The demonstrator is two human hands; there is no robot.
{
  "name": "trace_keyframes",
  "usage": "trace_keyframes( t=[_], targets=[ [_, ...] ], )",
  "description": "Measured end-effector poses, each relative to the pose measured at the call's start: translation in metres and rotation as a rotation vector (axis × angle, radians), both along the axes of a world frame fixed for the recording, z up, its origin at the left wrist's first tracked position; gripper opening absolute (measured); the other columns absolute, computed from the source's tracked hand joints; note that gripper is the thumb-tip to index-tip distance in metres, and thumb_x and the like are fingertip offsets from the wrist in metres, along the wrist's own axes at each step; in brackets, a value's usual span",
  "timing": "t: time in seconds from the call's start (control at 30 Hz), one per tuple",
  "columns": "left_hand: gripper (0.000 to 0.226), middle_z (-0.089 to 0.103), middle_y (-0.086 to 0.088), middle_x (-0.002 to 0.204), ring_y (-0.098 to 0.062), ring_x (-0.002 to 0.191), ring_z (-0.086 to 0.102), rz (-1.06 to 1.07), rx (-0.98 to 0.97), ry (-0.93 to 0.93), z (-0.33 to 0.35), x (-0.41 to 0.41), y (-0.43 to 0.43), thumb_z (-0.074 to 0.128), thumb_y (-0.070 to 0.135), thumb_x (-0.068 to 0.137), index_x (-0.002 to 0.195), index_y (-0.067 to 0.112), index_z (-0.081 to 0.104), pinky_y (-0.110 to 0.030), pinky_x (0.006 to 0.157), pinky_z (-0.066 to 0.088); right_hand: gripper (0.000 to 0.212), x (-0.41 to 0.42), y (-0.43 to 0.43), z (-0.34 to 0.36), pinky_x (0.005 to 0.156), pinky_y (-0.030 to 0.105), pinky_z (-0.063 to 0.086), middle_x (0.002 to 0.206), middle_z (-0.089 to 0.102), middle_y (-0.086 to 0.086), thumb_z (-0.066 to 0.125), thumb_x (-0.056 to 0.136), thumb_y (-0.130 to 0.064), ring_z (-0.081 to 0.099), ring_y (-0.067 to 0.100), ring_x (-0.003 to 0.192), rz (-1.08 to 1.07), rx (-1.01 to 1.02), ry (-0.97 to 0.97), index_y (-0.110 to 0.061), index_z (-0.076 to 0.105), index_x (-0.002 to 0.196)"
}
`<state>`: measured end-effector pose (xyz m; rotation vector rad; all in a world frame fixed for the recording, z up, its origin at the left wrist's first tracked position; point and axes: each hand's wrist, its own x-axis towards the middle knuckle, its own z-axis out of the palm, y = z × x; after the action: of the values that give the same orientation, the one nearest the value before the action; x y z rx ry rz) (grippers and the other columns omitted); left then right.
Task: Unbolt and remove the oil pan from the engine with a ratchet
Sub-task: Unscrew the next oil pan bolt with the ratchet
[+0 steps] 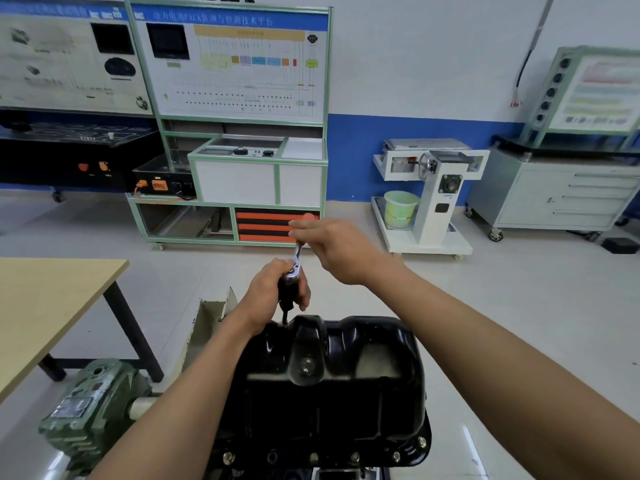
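Centrally, viewed from above, a black oil pan (pixel 329 386) sits upside down on an engine (pixel 235 472), held by its flange. At the pan's far left corner a black extension bar (pixel 285 301) stands nearly upright. The bolt beneath it is hidden behind the pan's rim. The left hand (pixel 270 292) is wrapped round this bar, just under the head of the ratchet (pixel 296 263). The right hand (pixel 334 249) is closed round the ratchet's orange handle, which points away toward the far right.

The step in hand appears to be loosening that far corner bolt. To do it well, the left hand should keep the bar straight over the bolt so the socket does not tip off. The right hand should swing the handle in short, level arcs. Light downward pressure would help the socket stay seated. A row of bolts (pixel 313 457) shows along the near edge of the flange, so much of the unbolting seems left to do. Keeping a bolt or two in until last would stop the pan from shifting.

The pan is the nearest container, and its inside is hidden because it is inverted. A shiny plug (pixel 306 363) sits in a recess on its top. Near the far wall, a pale green bucket (pixel 398 209) stands on the base of a white stand (pixel 433 188); its contents cannot be told. A grey drawer cabinet (pixel 554 195) at the far right has its drawers closed. A wooden counter (pixel 52 306) stands to the left.
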<state>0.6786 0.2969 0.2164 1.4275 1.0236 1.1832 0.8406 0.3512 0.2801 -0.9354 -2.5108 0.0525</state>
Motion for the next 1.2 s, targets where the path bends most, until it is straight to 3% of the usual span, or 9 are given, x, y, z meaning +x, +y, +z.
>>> trace_keyframes(
  t=[0.2, 0.3, 0.4, 0.53, 0.67, 0.8, 0.93, 1.07, 1.2],
  targets=[
    [0.051, 0.045, -0.004, 0.049, -0.020, 0.052, 0.038, 0.094, -0.025, -0.052, 0.002, 0.003, -0.002, 0.031, 0.044, 0.088, 0.060, 0.007, 0.052, -0.036, 0.058, 0.030, 0.032, 0.007, -0.010, 0.002, 0.091, 0.042, 0.050, 0.136, 0.061, -0.002, 0.044, 0.103, -0.012, 0.053, 0.026, 0.122, -0.043, 0.044, -0.083, -0.015, 0.064, 0.128],
    [0.056, 0.045, -0.003, 0.049, -0.020, 0.053, 0.037, 0.193, -0.060, -0.095, 0.004, 0.004, -0.002, 0.031, 0.046, 0.098, 0.061, 0.009, 0.051, -0.036, 0.060, 0.030, 0.024, 0.014, -0.026, 0.009, 0.065, 0.033, 0.043, 0.108, 0.066, -0.005, 0.041, 0.102, -0.023, 0.054, 0.023, 0.097, -0.184, 0.127, -0.243, -0.021, 0.064, 0.107],
    [0.061, 0.048, -0.004, 0.052, -0.018, 0.053, 0.040, 0.248, -0.053, -0.065, 0.005, 0.002, -0.001, 0.035, 0.060, 0.093, 0.063, 0.010, 0.053, -0.028, 0.056, 0.036, 0.019, 0.014, -0.049, 0.022, 0.059, 0.032, 0.039, 0.079, 0.058, 0.002, 0.049, 0.096, -0.027, 0.059, 0.029, 0.082, -0.271, 0.104, -0.329, -0.019, 0.061, 0.083],
    [0.058, 0.047, -0.008, 0.056, -0.019, 0.054, 0.040, 0.264, -0.007, -0.030, 0.008, 0.004, -0.002, 0.042, 0.063, 0.091, 0.061, 0.013, 0.052, -0.020, 0.049, 0.036, 0.034, 0.002, -0.081, 0.029, 0.063, 0.033, 0.048, 0.068, 0.060, -0.003, 0.061, 0.085, -0.050, 0.059, 0.022, 0.078, -0.164, -0.042, -0.258, -0.018, 0.067, 0.073],
    [0.066, 0.047, 0.010, 0.047, -0.007, 0.046, 0.045, 0.289, -0.074, -0.110, 0.008, 0.004, -0.003, 0.045, 0.055, 0.101, 0.042, 0.026, 0.053, -0.021, 0.050, 0.041, 0.048, -0.023, -0.097, 0.018, 0.051, 0.029, 0.035, 0.053, 0.053, -0.004, 0.065, 0.077, -0.063, 0.049, 0.012, 0.056, -0.123, -0.129, -0.115, -0.018, 0.063, 0.059],
    [0.062, 0.053, 0.011, 0.048, -0.005, 0.047, 0.050, 0.283, -0.094, -0.133, 0.008, 0.002, -0.006, 0.046, 0.048, 0.101, 0.043, 0.028, 0.059, -0.025, 0.054, 0.043, 0.046, -0.024, -0.091, 0.021, 0.051, 0.032, 0.043, 0.050, 0.058, 0.002, 0.077, 0.072, -0.055, 0.047, 0.012, 0.048, -0.118, -0.299, -0.034, -0.013, 0.067, 0.056],
    [0.047, 0.059, -0.007, 0.053, -0.016, 0.049, 0.049, 0.222, 0.007, -0.028, 0.007, 0.000, -0.007, 0.044, 0.054, 0.083, 0.053, 0.023, 0.063, -0.027, 0.049, 0.037, 0.035, -0.007, -0.083, 0.035, 0.049, 0.026, 0.039, 0.052, 0.059, 0.004, 0.081, 0.072, -0.045, 0.046, 0.011, 0.047, -0.121, -0.367, -0.219, -0.014, 0.071, 0.061],
    [0.046, 0.062, -0.010, 0.060, -0.024, 0.059, 0.050, 0.198, 0.035, -0.017, 0.005, 0.001, -0.005, 0.040, 0.060, 0.075, 0.057, 0.026, 0.065, -0.033, 0.055, 0.037, 0.012, 0.008, -0.061, 0.045, 0.067, 0.032, 0.056, 0.078, 0.072, 0.002, 0.077, 0.082, -0.030, 0.066, 0.020, 0.074, -0.250, -0.218, -0.382, -0.018, 0.078, 0.085],
    [0.044, 0.057, -0.005, 0.058, -0.021, 0.056, 0.046, 0.176, 0.023, -0.020, 0.004, 0.004, -0.005, 0.040, 0.060, 0.071, 0.057, 0.023, 0.060, -0.029, 0.052, 0.035, 0.015, 0.002, -0.035, 0.034, 0.065, 0.035, 0.048, 0.089, 0.064, 0.006, 0.060, 0.090, -0.010, 0.060, 0.030, 0.083, -0.350, 0.000, -0.362, -0.018, 0.073, 0.093]
  ],
)
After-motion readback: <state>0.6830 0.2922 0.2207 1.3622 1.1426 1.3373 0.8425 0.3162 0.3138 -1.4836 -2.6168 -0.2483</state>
